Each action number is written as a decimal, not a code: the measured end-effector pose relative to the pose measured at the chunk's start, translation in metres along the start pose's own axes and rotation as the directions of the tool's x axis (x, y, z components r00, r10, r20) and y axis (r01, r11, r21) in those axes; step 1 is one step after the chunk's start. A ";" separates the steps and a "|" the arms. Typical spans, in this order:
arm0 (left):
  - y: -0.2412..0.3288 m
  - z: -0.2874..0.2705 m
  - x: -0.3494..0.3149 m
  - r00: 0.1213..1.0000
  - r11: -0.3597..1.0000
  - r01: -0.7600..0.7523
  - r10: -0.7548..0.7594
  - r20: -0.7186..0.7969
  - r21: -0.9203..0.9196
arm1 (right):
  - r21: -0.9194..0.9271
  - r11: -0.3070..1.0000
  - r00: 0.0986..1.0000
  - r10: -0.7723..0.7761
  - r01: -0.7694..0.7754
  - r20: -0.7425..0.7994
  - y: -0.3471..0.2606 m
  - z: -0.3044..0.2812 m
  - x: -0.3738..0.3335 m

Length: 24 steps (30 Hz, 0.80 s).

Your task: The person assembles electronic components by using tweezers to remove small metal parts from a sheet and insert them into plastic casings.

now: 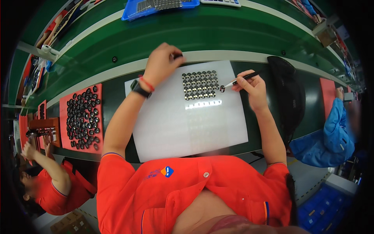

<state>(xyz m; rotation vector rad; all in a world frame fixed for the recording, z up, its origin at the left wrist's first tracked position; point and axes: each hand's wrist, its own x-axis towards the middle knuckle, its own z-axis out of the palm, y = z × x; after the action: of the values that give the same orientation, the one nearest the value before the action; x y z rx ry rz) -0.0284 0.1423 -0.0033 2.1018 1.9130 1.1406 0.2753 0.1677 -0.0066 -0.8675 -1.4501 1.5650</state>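
Note:
Over the far edge of a white sheet [159, 121], my left hand [165, 60] is closed, its fingers curled round something dark that I cannot make out. My right hand [251, 87] grips a slim black tool [253, 75] with a pale pointed tip; whether it is a pen or tweezers does not show. That tip reaches to a small dark part [222, 88] at the right end of the rows. Several rows of small black-and-silver parts [200, 84] stand neatly on the sheet, between my hands.
A red mat [99, 144] with many round black parts lies at left. A black bag [286, 93] is right of the sheet. One small black part [114, 59] sits beyond the sheet, below a blue tray [132, 13]. Co-workers sit on both sides.

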 end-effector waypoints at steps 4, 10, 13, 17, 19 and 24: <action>0.032 -0.024 -0.052 0.987 0.994 -0.044 0.058 0.147 -0.096 | 0.009 0.999 0.995 0.037 -0.038 0.096 -0.003 0.013 0.002; 0.043 -0.030 -0.090 0.978 0.999 0.035 -0.029 0.209 -0.023 | -0.036 0.994 0.979 0.107 -0.102 0.175 -0.012 0.056 0.013; 0.042 -0.038 -0.091 0.968 0.983 0.081 -0.038 0.249 -0.164 | -0.083 0.988 0.972 0.145 -0.131 0.187 -0.013 0.078 0.018; 0.034 -0.045 -0.094 0.954 0.963 0.078 0.002 0.298 -0.257 | -0.048 0.986 0.963 0.168 -0.161 0.211 -0.004 0.095 0.019; 0.031 -0.046 -0.094 0.945 0.948 0.100 0.004 0.327 -0.302 | -0.033 0.984 0.962 0.178 -0.175 0.209 0.000 0.099 0.017; 0.030 -0.041 -0.099 0.950 0.939 0.152 -0.052 0.309 -0.309 | -0.039 0.986 0.969 0.165 -0.161 0.185 0.008 0.104 0.009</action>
<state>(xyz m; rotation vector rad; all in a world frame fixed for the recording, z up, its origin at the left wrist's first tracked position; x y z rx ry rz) -0.0208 0.0316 -0.0037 1.8467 1.5539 0.9762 0.1775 0.1306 -0.0032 -0.8912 -1.5646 1.7966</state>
